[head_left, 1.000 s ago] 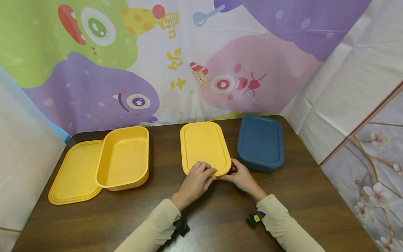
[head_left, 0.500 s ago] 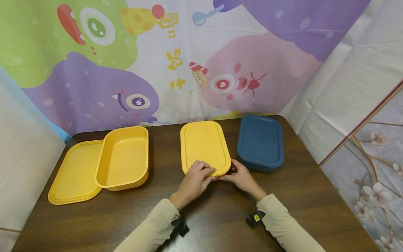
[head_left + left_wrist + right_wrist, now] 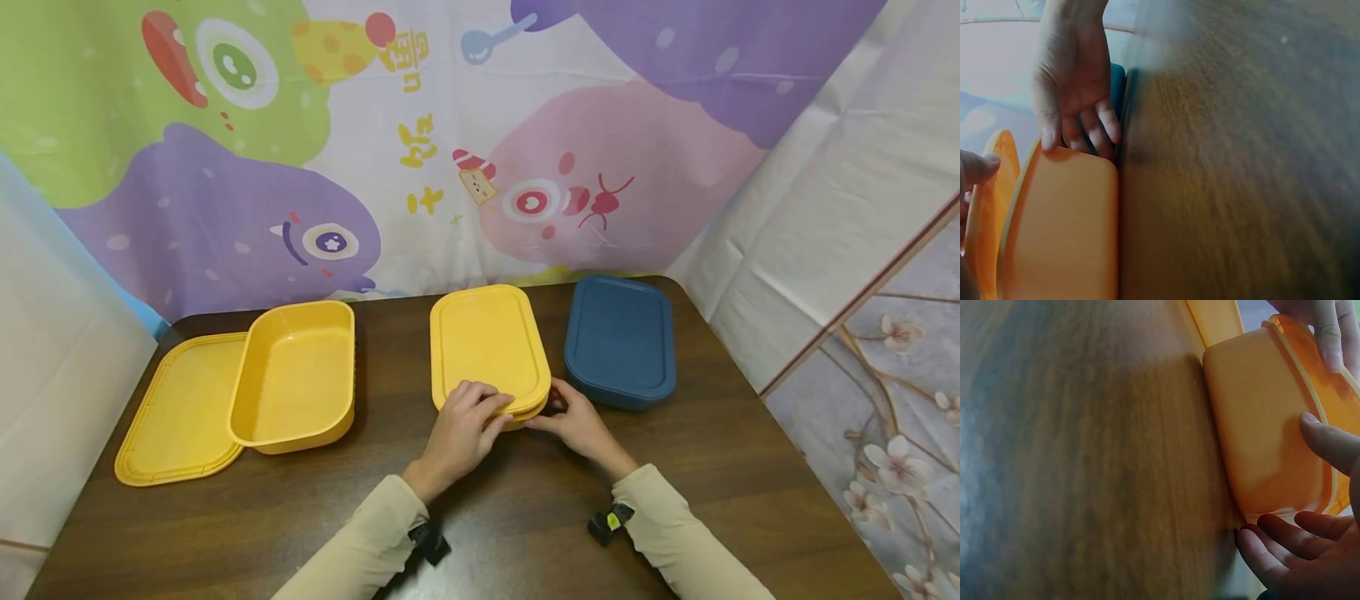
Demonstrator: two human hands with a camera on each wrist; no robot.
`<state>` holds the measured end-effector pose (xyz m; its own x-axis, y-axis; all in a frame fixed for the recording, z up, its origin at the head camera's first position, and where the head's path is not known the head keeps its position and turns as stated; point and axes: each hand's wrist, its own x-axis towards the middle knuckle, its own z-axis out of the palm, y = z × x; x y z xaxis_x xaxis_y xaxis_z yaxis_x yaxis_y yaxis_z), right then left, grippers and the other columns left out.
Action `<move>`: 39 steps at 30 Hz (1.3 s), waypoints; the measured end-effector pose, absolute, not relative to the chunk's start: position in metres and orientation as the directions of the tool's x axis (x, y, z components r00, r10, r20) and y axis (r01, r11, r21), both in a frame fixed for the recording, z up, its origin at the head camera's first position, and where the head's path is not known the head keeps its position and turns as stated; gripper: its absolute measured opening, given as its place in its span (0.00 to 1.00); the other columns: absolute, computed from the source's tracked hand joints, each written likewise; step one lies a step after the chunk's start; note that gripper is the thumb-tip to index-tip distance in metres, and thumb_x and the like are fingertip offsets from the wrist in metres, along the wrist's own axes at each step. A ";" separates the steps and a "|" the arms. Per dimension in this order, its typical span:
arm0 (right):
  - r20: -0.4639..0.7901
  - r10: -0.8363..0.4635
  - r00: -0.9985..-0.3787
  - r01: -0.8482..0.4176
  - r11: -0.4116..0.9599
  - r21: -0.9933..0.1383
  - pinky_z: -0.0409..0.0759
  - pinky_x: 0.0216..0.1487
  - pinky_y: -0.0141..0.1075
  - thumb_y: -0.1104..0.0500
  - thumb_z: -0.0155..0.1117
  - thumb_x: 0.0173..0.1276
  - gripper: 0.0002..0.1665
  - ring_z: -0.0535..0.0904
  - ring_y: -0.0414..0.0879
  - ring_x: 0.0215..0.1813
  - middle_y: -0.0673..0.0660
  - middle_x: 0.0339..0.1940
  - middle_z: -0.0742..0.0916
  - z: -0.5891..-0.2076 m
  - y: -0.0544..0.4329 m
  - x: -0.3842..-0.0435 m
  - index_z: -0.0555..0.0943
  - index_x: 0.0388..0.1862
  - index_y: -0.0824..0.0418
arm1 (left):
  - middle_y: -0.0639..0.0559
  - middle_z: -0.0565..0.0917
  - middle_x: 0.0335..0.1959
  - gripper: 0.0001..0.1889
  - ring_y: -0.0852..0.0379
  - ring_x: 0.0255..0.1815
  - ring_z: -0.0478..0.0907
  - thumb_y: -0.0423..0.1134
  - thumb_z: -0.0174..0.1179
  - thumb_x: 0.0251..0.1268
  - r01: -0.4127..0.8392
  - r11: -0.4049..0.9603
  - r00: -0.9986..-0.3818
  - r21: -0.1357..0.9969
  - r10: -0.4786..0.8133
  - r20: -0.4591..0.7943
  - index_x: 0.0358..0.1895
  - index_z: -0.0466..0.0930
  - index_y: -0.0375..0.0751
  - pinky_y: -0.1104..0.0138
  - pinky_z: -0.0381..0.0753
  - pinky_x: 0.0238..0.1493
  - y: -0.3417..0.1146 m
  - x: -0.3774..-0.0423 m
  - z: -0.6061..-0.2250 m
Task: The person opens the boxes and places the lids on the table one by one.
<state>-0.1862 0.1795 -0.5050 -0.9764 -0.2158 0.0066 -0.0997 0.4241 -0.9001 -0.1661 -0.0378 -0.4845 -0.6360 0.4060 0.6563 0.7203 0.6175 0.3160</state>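
In the head view a yellow lunch box (image 3: 1260,419) stands at the middle of the table under its yellow lid (image 3: 487,346). The lid's near edge is tilted up off the rim, and a gap shows in both wrist views. My left hand (image 3: 459,429) pinches that raised edge between thumb and fingers. My right hand (image 3: 577,423) holds the box at its near right corner, with the thumb (image 3: 1329,440) on the front wall by the rim and the fingers round the side. What the box contains is hidden.
To the right stands a blue lunch box (image 3: 621,337) with its lid on. At the left an uncovered yellow box (image 3: 300,371) overlaps another yellow lid (image 3: 176,417) lying on the wooden table (image 3: 300,517). A cartoon curtain (image 3: 420,250) hangs behind the far edge.
The near edge of the yellow lid has risen off the box with my left hand, and the gap has widened. My right hand has stayed at the corner.
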 end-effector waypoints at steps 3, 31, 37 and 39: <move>-0.008 -0.210 -0.978 -0.085 0.433 -0.897 0.80 0.55 0.48 0.60 0.76 0.56 0.43 0.82 0.56 0.55 0.65 0.54 0.84 -0.503 0.179 -0.186 0.68 0.69 0.67 | 0.53 0.82 0.40 0.11 0.54 0.42 0.75 0.40 0.68 0.59 0.720 0.620 -0.629 0.310 0.395 0.670 0.45 0.87 0.45 0.61 0.74 0.44 -0.038 -0.166 -0.484; -0.055 -0.217 -0.975 -0.036 0.397 -0.917 0.82 0.54 0.41 0.55 0.64 0.68 0.37 0.80 0.59 0.58 0.69 0.62 0.79 -0.497 0.183 -0.185 0.64 0.71 0.68 | 0.48 0.82 0.42 0.13 0.51 0.43 0.75 0.38 0.65 0.62 0.716 0.582 -0.626 0.386 0.290 0.724 0.49 0.84 0.41 0.59 0.75 0.48 -0.044 -0.165 -0.468; -0.049 -0.207 -0.977 -0.025 0.339 -0.940 0.83 0.48 0.41 0.61 0.60 0.72 0.31 0.81 0.59 0.55 0.72 0.60 0.79 -0.496 0.181 -0.186 0.65 0.70 0.71 | 0.46 0.81 0.44 0.13 0.50 0.45 0.75 0.36 0.63 0.63 0.708 0.567 -0.635 0.421 0.252 0.730 0.50 0.83 0.40 0.59 0.76 0.49 -0.046 -0.166 -0.466; -0.053 -0.205 -0.977 -0.015 0.316 -0.949 0.83 0.50 0.43 0.61 0.59 0.72 0.31 0.81 0.59 0.55 0.73 0.60 0.79 -0.496 0.181 -0.186 0.65 0.69 0.72 | 0.46 0.80 0.44 0.14 0.50 0.45 0.75 0.36 0.64 0.63 0.712 0.564 -0.626 0.418 0.241 0.742 0.51 0.84 0.40 0.60 0.76 0.48 -0.046 -0.167 -0.465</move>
